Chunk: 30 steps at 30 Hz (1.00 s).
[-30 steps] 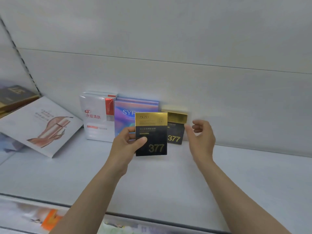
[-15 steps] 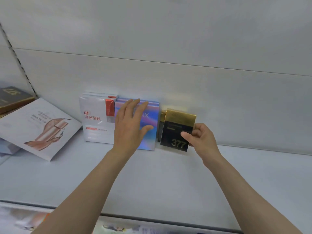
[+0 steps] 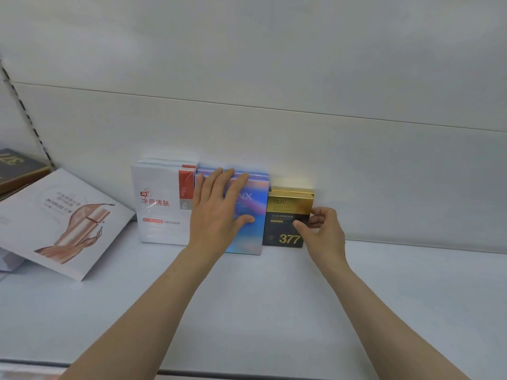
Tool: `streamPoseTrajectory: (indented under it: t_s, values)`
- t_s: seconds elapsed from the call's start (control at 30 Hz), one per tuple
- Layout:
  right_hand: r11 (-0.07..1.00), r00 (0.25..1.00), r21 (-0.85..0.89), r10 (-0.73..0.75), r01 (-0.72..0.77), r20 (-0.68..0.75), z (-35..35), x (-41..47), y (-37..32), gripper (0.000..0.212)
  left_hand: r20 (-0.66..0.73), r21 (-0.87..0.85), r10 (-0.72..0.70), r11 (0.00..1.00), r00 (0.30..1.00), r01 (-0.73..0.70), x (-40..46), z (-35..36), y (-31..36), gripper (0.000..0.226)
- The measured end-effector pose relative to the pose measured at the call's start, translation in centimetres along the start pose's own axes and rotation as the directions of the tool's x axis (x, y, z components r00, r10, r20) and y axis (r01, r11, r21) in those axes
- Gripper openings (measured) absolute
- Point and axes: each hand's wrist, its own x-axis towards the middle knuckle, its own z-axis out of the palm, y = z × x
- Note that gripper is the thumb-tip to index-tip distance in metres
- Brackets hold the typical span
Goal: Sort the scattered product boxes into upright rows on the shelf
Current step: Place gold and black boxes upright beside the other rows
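On a white shelf [image 3: 247, 311], loose boxes [image 3: 63, 218] lie flat far left. A white box [image 3: 162, 207] stands upright; beside it the left hand [image 3: 216, 212] presses spread fingers flat on an iridescent box [image 3: 253, 215]. The right hand [image 3: 323, 229] pinches the black-and-gold box [image 3: 286, 215]; best pushed flush, upright against the wall

Black-and-gold box [image 3: 286, 218], a second ago held out front in left hand [image 3: 216, 212], now upright at row's right end, squared up from its tilt. Left hand moved flat onto blue box [image 3: 253, 215]; right hand [image 3: 325, 231] closed in, pinching the box's right edge.
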Motion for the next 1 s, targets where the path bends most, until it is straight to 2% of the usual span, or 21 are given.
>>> streamPoseTrajectory:
  t_s: [0.1, 0.33, 0.53, 0.7, 0.77, 0.83, 0.93, 1.0]
  values:
    - [0.998, 0.999, -0.063, -0.025, 0.026, 0.022, 0.8, -0.2, 0.0, 0.060, -0.018, -0.006, 0.008, 1.000, 1.000, -0.009, -0.1, 0.3, -0.2, 0.085]
    - [0.996, 1.000, -0.086, 0.024, -0.026, -0.019, 1.5, -0.5, 0.2, 0.049, -0.067, -0.032, 0.036, 0.999, 0.997, -0.038, -0.2, 1.0, -0.6, 0.087]
    - [0.995, 0.998, -0.091, 0.048, -0.051, -0.044, 2.0, -1.0, 0.1, 0.049, -0.058, -0.029, 0.041, 0.999, 0.997, -0.043, -0.3, 1.1, -0.7, 0.087]
    - [0.988, 0.997, -0.142, 0.070, -0.064, 0.038, 1.7, -1.2, -0.6, 0.052, 0.000, -0.002, 0.031, 1.000, 1.000, -0.031, -0.3, 0.0, 0.0, 0.085]
    - [0.982, 0.994, -0.179, 0.081, -0.068, 0.068, 0.9, -1.3, -1.4, 0.058, 0.058, 0.029, 0.022, 0.999, 0.998, -0.024, -0.1, -1.0, 0.5, 0.086]
    - [0.963, 0.997, -0.262, 0.074, -0.064, 0.029, -0.2, -1.6, -2.9, 0.069, 0.130, 0.052, 0.009, 0.999, 0.991, -0.016, -0.1, -2.3, 1.0, 0.087]
    - [0.915, 0.998, -0.399, -0.065, 0.061, 0.005, -2.1, -2.3, -6.1, 0.067, 0.191, -0.021, -0.034, 0.999, 0.981, 0.038, -0.4, -4.7, 1.5, 0.085]
    - [0.862, 0.980, -0.467, -0.173, 0.198, 0.095, -3.0, -3.0, -8.6, 0.058, 0.234, -0.098, -0.064, 0.991, 0.970, 0.089, -0.9, -7.1, 1.7, 0.083]
